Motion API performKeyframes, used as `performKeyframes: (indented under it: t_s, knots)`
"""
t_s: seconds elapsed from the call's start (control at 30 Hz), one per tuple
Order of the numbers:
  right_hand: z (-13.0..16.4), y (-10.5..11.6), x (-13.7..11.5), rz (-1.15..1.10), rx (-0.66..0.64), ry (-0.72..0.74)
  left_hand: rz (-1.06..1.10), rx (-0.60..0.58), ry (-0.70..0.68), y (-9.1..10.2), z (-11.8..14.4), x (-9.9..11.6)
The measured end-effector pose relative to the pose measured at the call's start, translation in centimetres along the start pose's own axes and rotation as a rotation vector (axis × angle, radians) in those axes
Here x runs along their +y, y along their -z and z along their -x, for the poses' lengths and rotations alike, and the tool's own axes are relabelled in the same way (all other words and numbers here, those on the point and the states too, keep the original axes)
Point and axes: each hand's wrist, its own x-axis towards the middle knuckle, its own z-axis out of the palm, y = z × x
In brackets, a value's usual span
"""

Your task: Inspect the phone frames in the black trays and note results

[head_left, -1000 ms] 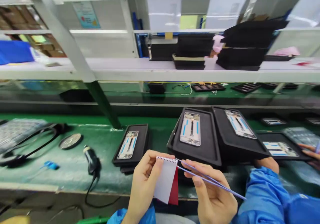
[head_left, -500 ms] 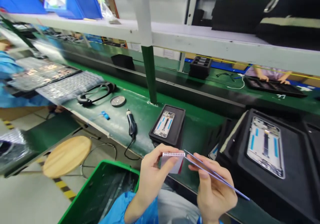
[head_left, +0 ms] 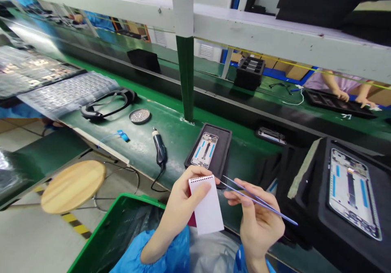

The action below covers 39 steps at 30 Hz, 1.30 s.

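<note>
My left hand (head_left: 183, 197) grips a small white notepad (head_left: 210, 214) with a row of holes along its top and a red cover behind, thumb on the page. Just to its right, my right hand (head_left: 259, 212) holds blue tweezers (head_left: 269, 209) between thumb and fingers. The tweezers' tips are apart and point at the pad's top corner. Beyond the hands, a phone frame (head_left: 205, 150) with blue strips lies on a black foam tray (head_left: 224, 143). A second phone frame (head_left: 354, 191) rests on a stack of black trays (head_left: 317, 208) at the right.
An electric screwdriver (head_left: 159, 149), a round dish of screws (head_left: 139, 116), a blue wrist strap (head_left: 123, 135) and a black headset (head_left: 106, 104) lie on the green bench. Below are a green bin (head_left: 122, 224) and a stool (head_left: 73, 186). Across the line, a co-worker's hands (head_left: 351, 96) touch a tray.
The notepad has been tilted so its white page now faces me. The tweezers stay in my right hand. My view has shifted down, and the co-worker's hands have moved a little.
</note>
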Motion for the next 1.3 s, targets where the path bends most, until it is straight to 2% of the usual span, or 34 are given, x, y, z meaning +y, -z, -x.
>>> performKeyframes:
  t_s: [0.17, 0.37, 0.57, 0.9, 1.3]
  knots:
    - [-0.3, 0.1, 0.4, -0.020, -0.105, -0.021, -0.084, 0.013, 0.033, 0.8, 0.2, -0.1]
    - [0.0, 0.5, 0.8, 0.010, -0.221, 0.030, -0.132, 0.061, 0.032, 1.6, 0.7, -0.1]
    - [0.2, 0.5, 1.0, 0.085, -0.245, 0.088, -0.139, 0.033, 0.036, 1.7, 0.6, 0.5]
    - [0.1, 0.8, 1.2, 0.115, -0.267, 0.073, -0.152, 0.058, 0.059, 2.1, 0.7, -0.3]
    - [-0.3, 1.1, 1.4, 0.073, -0.322, 0.071, -0.101, 0.042, 0.059, 1.9, 0.1, 0.0]
